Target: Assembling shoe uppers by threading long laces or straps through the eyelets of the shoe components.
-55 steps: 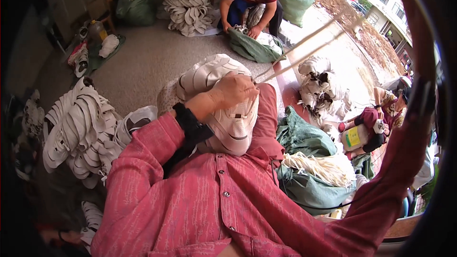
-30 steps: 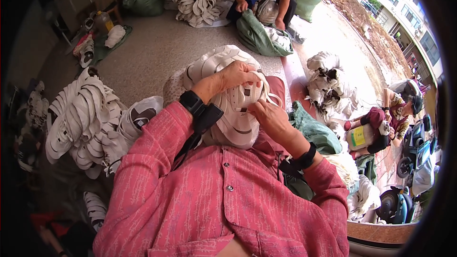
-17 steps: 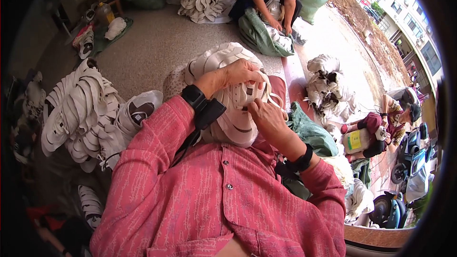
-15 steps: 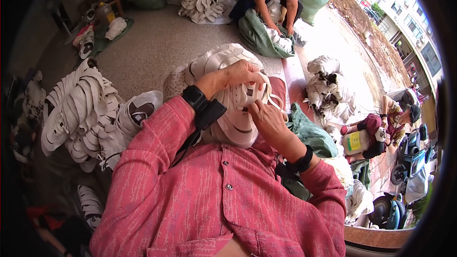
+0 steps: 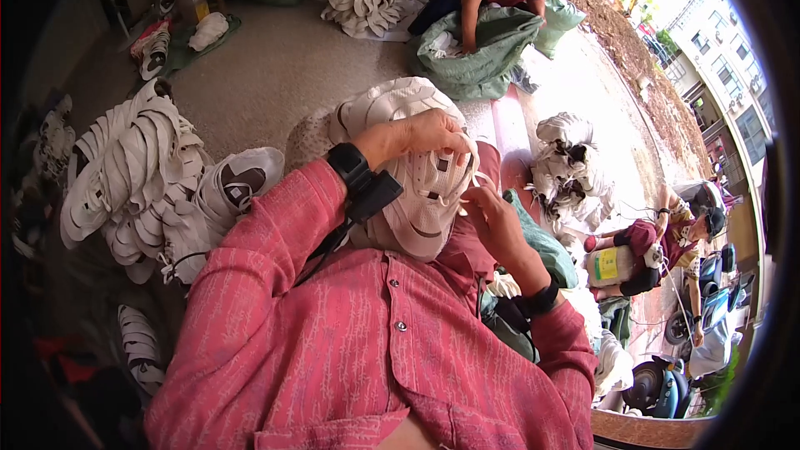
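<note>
Above a grey floor [image 5: 250, 75], pale shoe uppers [image 5: 419, 221] rest stacked in the lap [image 5: 468, 254]; the left hand [image 5: 425, 132] has its grip closed at their edge. Whether the right hand [image 5: 497, 218] pinches the lace [image 5: 472, 153] is unclear; keeping it untwisted should help.

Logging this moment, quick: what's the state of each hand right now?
Left hand: closed on a white shoe upper.
Right hand: closed, apparently pinching a white lace.
</note>
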The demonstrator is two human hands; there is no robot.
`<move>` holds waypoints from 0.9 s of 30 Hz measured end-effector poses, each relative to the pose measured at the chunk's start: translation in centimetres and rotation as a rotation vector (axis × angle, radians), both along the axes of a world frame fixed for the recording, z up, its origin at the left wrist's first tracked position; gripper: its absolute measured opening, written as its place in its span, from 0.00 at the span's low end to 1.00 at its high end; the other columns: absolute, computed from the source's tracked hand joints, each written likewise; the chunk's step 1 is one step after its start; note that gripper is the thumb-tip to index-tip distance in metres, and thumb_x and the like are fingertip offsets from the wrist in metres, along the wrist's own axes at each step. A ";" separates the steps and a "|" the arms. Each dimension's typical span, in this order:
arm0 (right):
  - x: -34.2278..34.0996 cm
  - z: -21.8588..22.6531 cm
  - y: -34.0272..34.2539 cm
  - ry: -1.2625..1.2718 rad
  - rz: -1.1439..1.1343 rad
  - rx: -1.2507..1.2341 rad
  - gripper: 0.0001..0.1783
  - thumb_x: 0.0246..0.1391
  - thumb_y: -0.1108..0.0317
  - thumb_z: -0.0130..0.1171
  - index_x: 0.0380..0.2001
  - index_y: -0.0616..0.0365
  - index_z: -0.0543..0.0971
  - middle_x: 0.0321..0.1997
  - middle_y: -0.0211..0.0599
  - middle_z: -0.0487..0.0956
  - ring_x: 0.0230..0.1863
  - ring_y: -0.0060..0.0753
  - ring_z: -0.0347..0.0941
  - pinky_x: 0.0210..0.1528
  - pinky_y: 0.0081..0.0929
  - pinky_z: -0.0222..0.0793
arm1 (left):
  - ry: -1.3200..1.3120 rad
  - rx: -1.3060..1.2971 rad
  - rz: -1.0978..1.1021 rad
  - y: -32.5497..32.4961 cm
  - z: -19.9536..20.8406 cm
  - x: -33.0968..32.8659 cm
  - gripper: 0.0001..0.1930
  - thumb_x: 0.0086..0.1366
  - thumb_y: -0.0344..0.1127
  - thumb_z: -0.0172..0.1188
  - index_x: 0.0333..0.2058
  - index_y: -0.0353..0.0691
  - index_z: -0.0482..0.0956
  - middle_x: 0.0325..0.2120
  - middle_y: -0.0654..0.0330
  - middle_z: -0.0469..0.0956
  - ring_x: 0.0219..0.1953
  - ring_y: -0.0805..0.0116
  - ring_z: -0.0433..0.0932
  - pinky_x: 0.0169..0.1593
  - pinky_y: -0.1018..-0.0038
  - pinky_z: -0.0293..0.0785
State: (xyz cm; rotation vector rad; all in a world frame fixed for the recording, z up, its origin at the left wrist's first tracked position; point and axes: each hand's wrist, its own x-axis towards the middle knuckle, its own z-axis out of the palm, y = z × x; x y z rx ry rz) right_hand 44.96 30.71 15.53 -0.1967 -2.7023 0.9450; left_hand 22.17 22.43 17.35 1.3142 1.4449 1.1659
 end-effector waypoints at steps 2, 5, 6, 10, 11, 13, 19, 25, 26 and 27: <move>0.0 -0.1 0.7 0.104 0.066 0.391 0.08 0.54 0.72 0.55 0.38 0.59 0.74 0.32 0.41 0.74 0.34 0.46 0.74 0.36 0.36 0.70 | -0.011 -0.011 -0.006 0.0 0.4 0.1 0.08 0.58 0.35 0.58 0.24 0.41 0.84 0.21 0.70 0.78 0.24 0.83 0.68 0.30 0.84 0.64; -0.4 0.2 -0.2 0.189 0.150 0.451 0.10 0.52 0.75 0.57 0.39 0.59 0.74 0.32 0.40 0.74 0.32 0.46 0.73 0.32 0.37 0.70 | -0.012 -0.027 0.003 0.1 0.2 0.0 0.08 0.57 0.35 0.58 0.24 0.41 0.84 0.21 0.70 0.78 0.23 0.83 0.68 0.30 0.84 0.64; -0.6 0.1 -0.3 0.188 0.180 0.506 0.11 0.49 0.75 0.57 0.39 0.58 0.74 0.33 0.37 0.74 0.32 0.43 0.74 0.34 0.35 0.70 | -0.006 -0.029 0.016 0.1 0.0 -0.1 0.08 0.57 0.35 0.59 0.24 0.41 0.84 0.21 0.70 0.78 0.23 0.83 0.68 0.29 0.84 0.64; -1.5 -0.6 -0.1 0.231 0.290 0.762 0.11 0.44 0.69 0.56 0.35 0.55 0.74 0.30 0.31 0.70 0.32 0.32 0.73 0.35 0.30 0.69 | 0.018 -0.023 0.035 0.3 0.0 -0.1 0.08 0.57 0.35 0.59 0.24 0.41 0.84 0.20 0.70 0.77 0.23 0.83 0.68 0.29 0.84 0.63; -1.6 -0.6 -0.2 0.233 0.290 0.762 0.11 0.44 0.69 0.56 0.35 0.55 0.74 0.30 0.31 0.70 0.32 0.32 0.73 0.35 0.30 0.69 | 0.016 -0.020 0.026 0.3 0.1 -0.1 0.08 0.57 0.35 0.59 0.24 0.41 0.84 0.20 0.70 0.77 0.23 0.83 0.68 0.29 0.84 0.63; -1.8 -0.4 -0.5 0.290 0.314 0.826 0.07 0.44 0.69 0.57 0.29 0.55 0.73 0.26 0.31 0.68 0.28 0.31 0.70 0.33 0.28 0.67 | 0.015 -0.016 0.017 0.2 0.2 -0.1 0.08 0.57 0.35 0.59 0.24 0.41 0.84 0.20 0.71 0.77 0.23 0.83 0.67 0.29 0.84 0.63; -2.1 -1.2 -0.3 0.465 0.134 0.855 0.11 0.38 0.71 0.63 0.21 0.52 0.69 0.20 0.29 0.67 0.21 0.30 0.67 0.35 0.32 0.67 | -0.011 -0.029 -0.013 0.0 0.3 -0.1 0.07 0.58 0.35 0.59 0.25 0.41 0.84 0.20 0.70 0.76 0.23 0.84 0.67 0.29 0.85 0.62; -2.2 -3.1 -1.2 0.478 0.031 0.656 0.10 0.40 0.69 0.62 0.23 0.53 0.69 0.20 0.32 0.65 0.19 0.35 0.64 0.27 0.31 0.61 | -0.111 -0.002 0.002 0.4 -0.4 -0.1 0.08 0.59 0.35 0.60 0.26 0.40 0.84 0.21 0.71 0.76 0.25 0.83 0.68 0.31 0.84 0.63; -2.1 -3.1 -1.5 0.433 0.034 0.554 0.09 0.41 0.69 0.62 0.24 0.54 0.70 0.20 0.33 0.66 0.19 0.36 0.65 0.27 0.32 0.62 | -0.123 -0.002 0.024 0.3 -0.3 0.0 0.08 0.59 0.35 0.60 0.26 0.40 0.84 0.21 0.70 0.77 0.25 0.83 0.68 0.31 0.84 0.64; -2.0 -3.2 -1.8 0.432 0.037 0.555 0.09 0.41 0.69 0.62 0.24 0.54 0.70 0.20 0.33 0.66 0.19 0.36 0.65 0.27 0.32 0.62 | -0.135 -0.002 0.045 0.3 -0.3 0.0 0.08 0.59 0.35 0.60 0.26 0.40 0.84 0.21 0.70 0.77 0.25 0.83 0.68 0.32 0.84 0.64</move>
